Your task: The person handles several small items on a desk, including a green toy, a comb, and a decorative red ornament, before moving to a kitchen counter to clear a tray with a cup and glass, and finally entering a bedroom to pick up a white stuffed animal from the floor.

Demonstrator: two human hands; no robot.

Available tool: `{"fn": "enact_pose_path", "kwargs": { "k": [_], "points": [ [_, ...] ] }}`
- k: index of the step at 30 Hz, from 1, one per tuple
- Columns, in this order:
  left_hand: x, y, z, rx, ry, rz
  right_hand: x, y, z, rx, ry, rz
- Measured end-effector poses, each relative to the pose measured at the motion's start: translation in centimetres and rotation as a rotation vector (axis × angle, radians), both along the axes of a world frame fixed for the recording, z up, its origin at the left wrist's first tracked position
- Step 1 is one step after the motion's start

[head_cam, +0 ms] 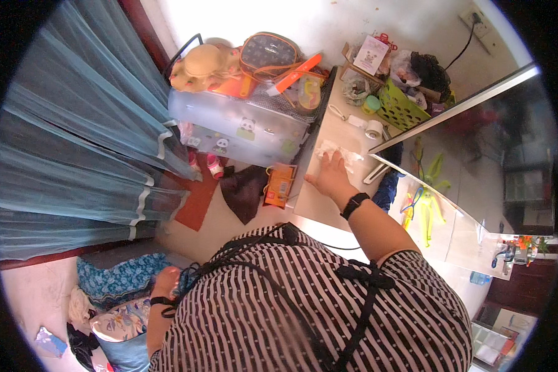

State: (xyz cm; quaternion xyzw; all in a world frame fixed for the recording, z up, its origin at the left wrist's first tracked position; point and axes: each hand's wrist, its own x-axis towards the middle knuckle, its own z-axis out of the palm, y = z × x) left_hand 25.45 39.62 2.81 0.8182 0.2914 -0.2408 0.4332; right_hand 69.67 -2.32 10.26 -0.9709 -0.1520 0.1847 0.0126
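My right hand (332,176), with a black band on its wrist, lies palm down on the pale wooden tabletop (309,197). Its fingers are slightly apart and rest on a crumpled white tissue (348,156), which spreads out past the fingertips. Beyond the tissue lie a roll of white paper or tape (374,129) and a small white object (357,122) with a strap loop. Low at my side, my left hand (167,280) hangs near a blue patterned cloth (121,279). Its fingers are too foreshortened to show whether they hold anything.
A television (488,162) juts over the table's right side. At the back stand a green basket (402,107) and a green-lidded jar (371,104). A translucent storage box (242,123) carries a straw hat (202,65) and a handbag (269,51). Blue curtains (79,139) hang at left.
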Motion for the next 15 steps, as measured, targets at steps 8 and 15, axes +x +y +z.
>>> {"fn": "enact_pose_path", "kwargs": {
  "k": [8,15],
  "points": [
    [7.1,-7.3,7.6,-0.306,0.228,0.581,13.8,-4.0,-0.8,0.104,-0.077,-0.165],
    [3.2,-11.1,4.4,-0.111,0.093,0.469,22.2,-8.8,1.8,0.052,0.077,-0.310]
  ]
}}
